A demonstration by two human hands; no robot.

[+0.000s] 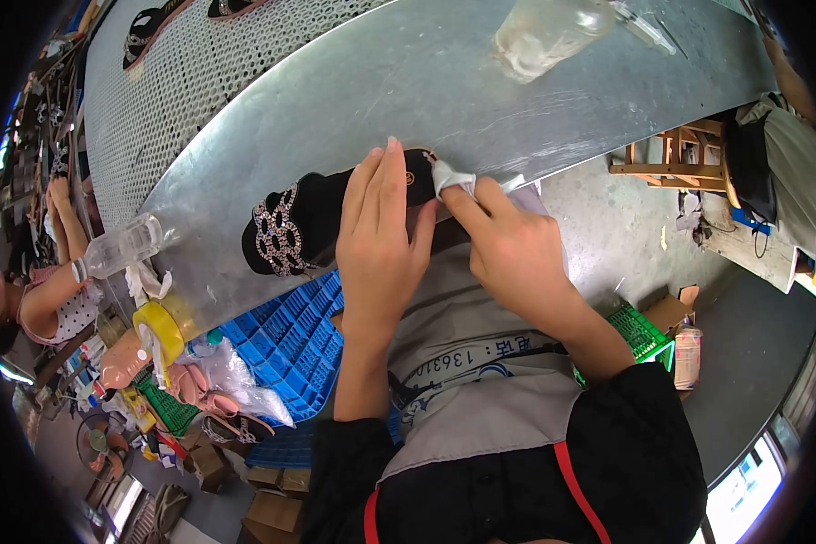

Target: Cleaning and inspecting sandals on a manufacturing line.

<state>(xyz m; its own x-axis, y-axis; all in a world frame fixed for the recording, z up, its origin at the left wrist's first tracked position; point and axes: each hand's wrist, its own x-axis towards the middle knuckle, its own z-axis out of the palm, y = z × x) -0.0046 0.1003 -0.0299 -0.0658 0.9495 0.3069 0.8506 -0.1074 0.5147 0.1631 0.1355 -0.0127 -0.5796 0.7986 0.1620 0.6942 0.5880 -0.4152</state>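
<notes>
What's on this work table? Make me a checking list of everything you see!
Surface: grey metal table, with a perforated strip at its far side.
Job's things: black sandal with a jewelled strap, lying at the table's near edge; white cloth pressed on its heel end.
Clutter: two clear plastic bottles, yellow tape roll, blue crate.
Grippers: left hand flat on the sandal; right hand pinching the cloth.
Cables: nothing seen.
Surroundings: another person's arm at left; wooden stool; cardboard boxes.
</notes>
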